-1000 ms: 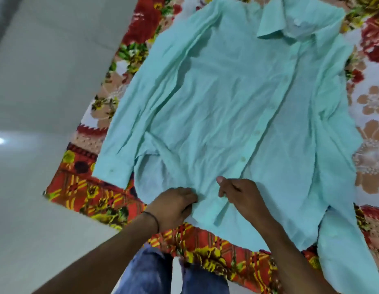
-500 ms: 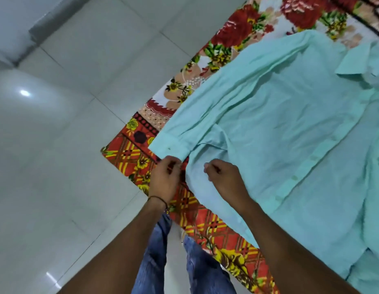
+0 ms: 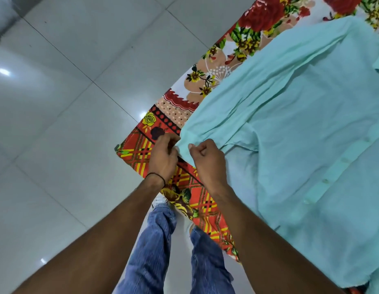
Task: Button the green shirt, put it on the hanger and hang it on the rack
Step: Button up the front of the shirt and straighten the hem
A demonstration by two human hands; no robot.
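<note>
Where the white tiled floor ends, a flowered sheet is spread, and the green shirt lies flat on it, front side up, with one sleeve running down toward the sheet's near corner. Both hands are at the cuff of this sleeve: the left hand, with a black thread at the wrist, pinches the cuff's edge with bent fingers, and the right hand, just beside it, is curled on the cuff fabric with the thumb on top. Small buttons show in a line on the shirt's front strip.
</note>
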